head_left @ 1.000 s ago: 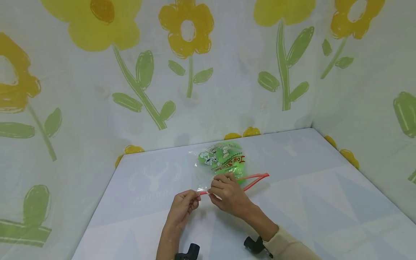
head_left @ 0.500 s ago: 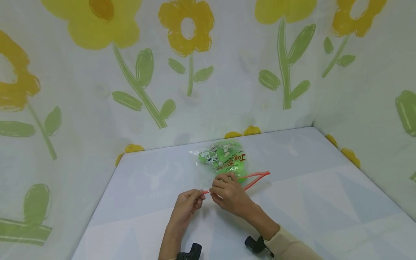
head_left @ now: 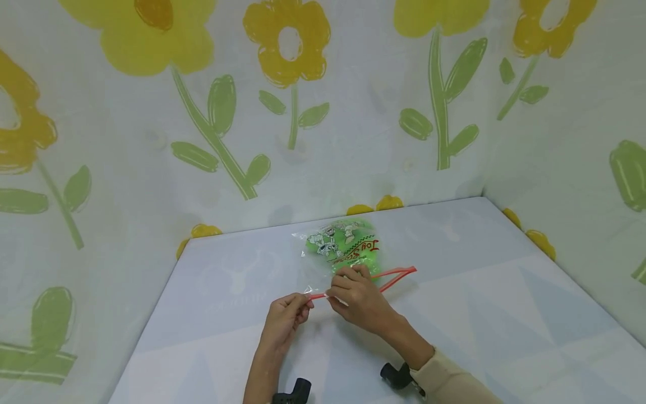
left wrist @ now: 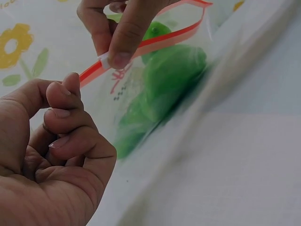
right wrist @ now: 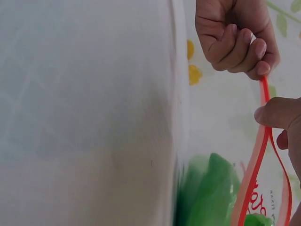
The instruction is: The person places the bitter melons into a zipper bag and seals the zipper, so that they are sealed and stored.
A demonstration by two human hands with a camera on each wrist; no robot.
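Note:
A clear zip bag (head_left: pixel 317 269) with a red zip strip (head_left: pixel 400 273) and cartoon print lies on the table, with bright green things (left wrist: pixel 171 82) inside; their kind is unclear through the plastic. My left hand (head_left: pixel 284 320) pinches the left end of the strip between thumb and forefinger, its other fingers curled. Just right of it, my right hand (head_left: pixel 360 300) pinches the small white slider (left wrist: pixel 104 59) on the strip. A short piece of red strip shows between the hands. To the right of the slider the bag's mouth gapes, its two red edges spread apart.
The pale patterned table (head_left: pixel 484 303) meets a flower-printed cloth wall (head_left: pixel 353 123) behind the bag, and another flower-printed wall (head_left: pixel 570 168) on the right. A black wrist camera (head_left: pixel 294 391) sits on the left wrist, another (head_left: pixel 396 376) on the right.
Over the last half second the left hand has shifted slightly left, and a little more red strip shows between the hands. Both hands keep their pinch; the bag has hardly moved.

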